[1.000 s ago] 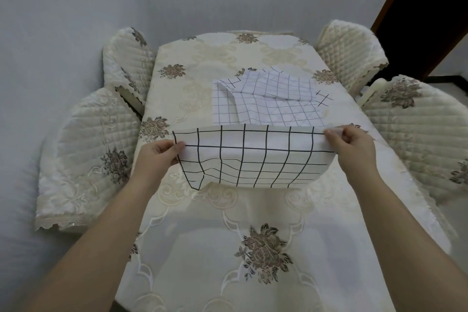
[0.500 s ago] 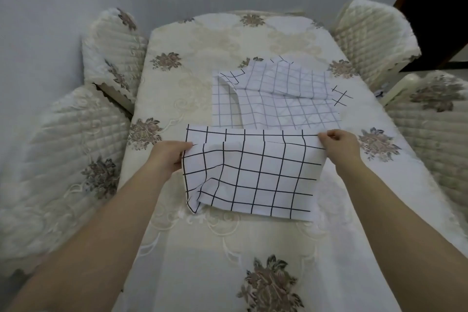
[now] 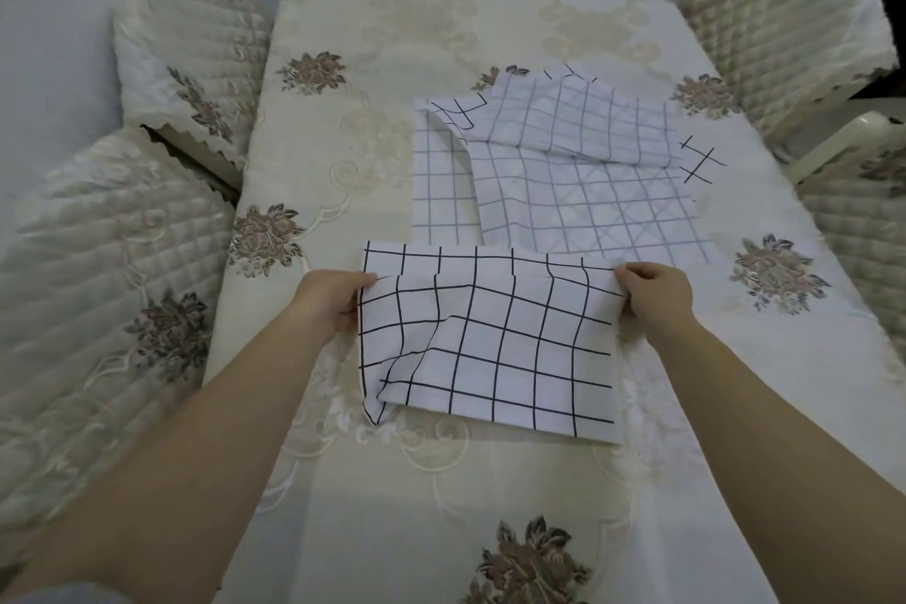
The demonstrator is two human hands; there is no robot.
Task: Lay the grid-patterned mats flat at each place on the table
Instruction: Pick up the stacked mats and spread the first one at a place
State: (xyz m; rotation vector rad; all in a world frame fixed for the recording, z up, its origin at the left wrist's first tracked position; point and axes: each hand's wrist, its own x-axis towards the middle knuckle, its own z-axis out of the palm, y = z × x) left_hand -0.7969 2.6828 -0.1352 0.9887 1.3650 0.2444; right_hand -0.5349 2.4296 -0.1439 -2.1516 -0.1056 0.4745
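In the head view, the left hand (image 3: 328,304) pinches the left edge and the right hand (image 3: 654,294) the right edge of a bold-gridded mat (image 3: 490,348). It lies toward the near end of the table (image 3: 392,39), its near left corner rumpled and raised. Just beyond it a loose heap of finer-gridded mats (image 3: 564,172) sits mid-table, so the task looks barely begun: this mat wants smoothing, and the heap has yet to be dealt out to the places.
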